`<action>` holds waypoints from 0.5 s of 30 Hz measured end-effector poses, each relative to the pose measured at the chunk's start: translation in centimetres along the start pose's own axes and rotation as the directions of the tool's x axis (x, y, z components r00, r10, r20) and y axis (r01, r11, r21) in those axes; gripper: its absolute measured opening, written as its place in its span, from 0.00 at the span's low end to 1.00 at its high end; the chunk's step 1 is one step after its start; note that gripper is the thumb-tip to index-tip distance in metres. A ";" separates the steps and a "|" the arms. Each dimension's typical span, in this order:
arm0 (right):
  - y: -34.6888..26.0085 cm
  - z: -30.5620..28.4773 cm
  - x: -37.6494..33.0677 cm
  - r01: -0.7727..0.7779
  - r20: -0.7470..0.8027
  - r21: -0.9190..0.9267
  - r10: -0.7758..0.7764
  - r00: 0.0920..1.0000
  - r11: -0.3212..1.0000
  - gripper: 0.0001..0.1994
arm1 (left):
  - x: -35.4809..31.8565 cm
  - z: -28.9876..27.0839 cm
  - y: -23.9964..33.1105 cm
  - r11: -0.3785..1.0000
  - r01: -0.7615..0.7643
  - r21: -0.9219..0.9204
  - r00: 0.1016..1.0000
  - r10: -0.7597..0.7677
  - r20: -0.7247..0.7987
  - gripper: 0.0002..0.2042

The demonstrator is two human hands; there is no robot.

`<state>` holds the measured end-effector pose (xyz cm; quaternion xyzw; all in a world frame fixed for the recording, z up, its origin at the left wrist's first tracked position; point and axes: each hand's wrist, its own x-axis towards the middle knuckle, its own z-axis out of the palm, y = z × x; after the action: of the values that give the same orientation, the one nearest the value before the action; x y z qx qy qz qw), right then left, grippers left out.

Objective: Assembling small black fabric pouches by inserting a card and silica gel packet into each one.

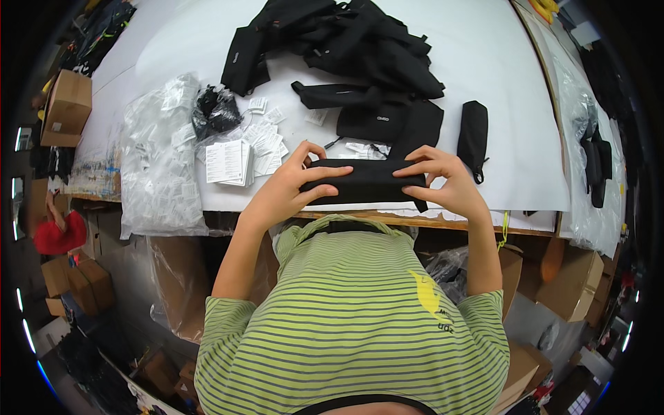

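Observation:
A black fabric pouch (373, 182), folded long and narrow, lies level across the table's front edge between my hands. My left hand (285, 185) grips its left end, thumb and index finger along the near side and top. At the other end, my right hand (448, 181) pinches the cloth between thumb and fingers. Just beyond are more black pouches (373, 122), with a small clear packet (365, 150) partly hidden under them. To the right a single narrow black pouch (473, 138) lies apart. Left of my left hand sits a stack of white printed cards (227, 164).
A heap of black pouches (346, 41) covers the far middle of the white table (173, 41). At left lie a clear plastic bag of small labels (160, 162), a crumpled black plastic bag (216, 111) and loose white labels (263, 142). Cardboard boxes (570, 280) stand below the table.

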<state>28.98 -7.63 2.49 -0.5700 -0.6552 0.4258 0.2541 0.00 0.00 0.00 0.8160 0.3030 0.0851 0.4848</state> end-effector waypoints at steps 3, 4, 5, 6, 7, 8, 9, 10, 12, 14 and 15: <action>1.1 -0.5 -1.3 0.048 -0.202 -0.024 -0.051 0.978 0.999 0.14 | -0.6 -0.9 -1.2 0.998 0.009 0.063 0.948 0.011 -0.318 0.19; 1.4 -1.6 -2.2 -0.026 -0.317 -0.018 0.019 0.948 1.000 0.14 | -0.8 -1.0 -3.2 0.996 0.017 0.082 0.886 0.023 -0.462 0.18; 1.8 -2.8 -3.3 -0.092 -0.427 0.006 0.085 0.900 0.996 0.14 | -1.1 -1.8 -4.2 0.983 0.060 0.172 0.800 0.056 -0.597 0.17; 2.6 -3.5 -3.9 -0.120 -0.581 -0.049 0.070 0.811 0.992 0.14 | -1.9 -2.3 -5.4 0.953 0.155 0.261 0.710 0.076 -0.700 0.15; 3.5 -3.8 -4.4 -0.157 -0.719 -0.092 0.043 0.693 0.983 0.15 | -2.8 -3.2 -6.9 0.915 0.300 0.270 0.647 0.013 -0.762 0.16; 4.6 -4.1 -4.7 -0.235 -0.806 -0.191 -0.016 0.591 0.953 0.16 | -4.0 -3.7 -9.6 0.863 0.408 0.298 0.589 0.001 -0.808 0.21; 6.5 -4.3 -4.8 -0.299 -0.858 -0.283 -0.101 0.503 0.911 0.16 | -5.2 -4.1 -11.6 0.864 0.402 0.302 0.593 0.005 -0.805 0.21; 8.3 -4.3 -4.9 -0.350 -0.887 -0.310 -0.136 0.441 0.884 0.16 | -6.1 -4.3 -13.4 0.800 0.536 0.271 0.518 -0.059 -0.853 0.24; 10.9 -3.7 -4.6 -0.458 -0.917 -0.280 -0.094 0.388 0.844 0.17 | -7.4 -3.9 -16.5 0.721 0.655 0.226 0.431 -0.111 -0.895 0.27; 15.6 -2.9 -5.1 -0.606 -0.875 -0.361 -0.033 0.482 0.709 0.19 | -8.2 -3.6 -18.5 0.526 0.821 0.220 0.390 -0.236 -0.890 0.33; 15.9 -2.1 -5.0 -0.612 -0.823 -0.397 0.031 0.567 0.684 0.20 | -8.4 -3.5 -19.2 0.522 0.825 0.217 0.385 -0.237 -0.892 0.33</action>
<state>40.32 -12.10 -9.17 -0.8609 -0.4616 -0.0689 0.2024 -16.15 4.37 -13.14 0.6423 0.7531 0.1424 -0.0112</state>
